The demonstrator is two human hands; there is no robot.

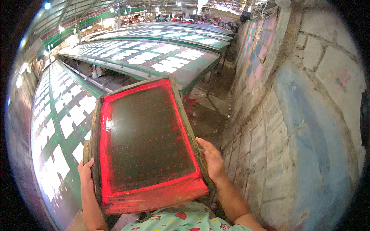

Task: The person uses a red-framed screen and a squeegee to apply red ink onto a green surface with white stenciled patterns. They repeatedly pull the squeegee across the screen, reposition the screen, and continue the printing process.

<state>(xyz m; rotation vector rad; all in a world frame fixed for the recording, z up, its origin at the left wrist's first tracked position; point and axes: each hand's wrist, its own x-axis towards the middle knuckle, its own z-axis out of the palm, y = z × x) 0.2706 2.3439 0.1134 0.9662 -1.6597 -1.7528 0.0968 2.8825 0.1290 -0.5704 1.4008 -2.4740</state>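
Note:
A screen printing frame (148, 131) is held up in front of my body, tilted, with dark mesh and a wet-looking red band around its border. Red also coats the wide near end. My left hand (86, 173) grips the left wooden side, its thumb on the edge and the other fingers hidden behind. On the right side, my right hand (212, 159) is closed on the opposite edge, fingers partly out of sight beneath.
A long green table (73, 142) with rows of white cut pieces runs along the left. More long tables (154, 57) with similar pieces stretch ahead. A rough stained wall (266, 127) rises close on the right. A floor strip (208, 115) lies between tables and wall.

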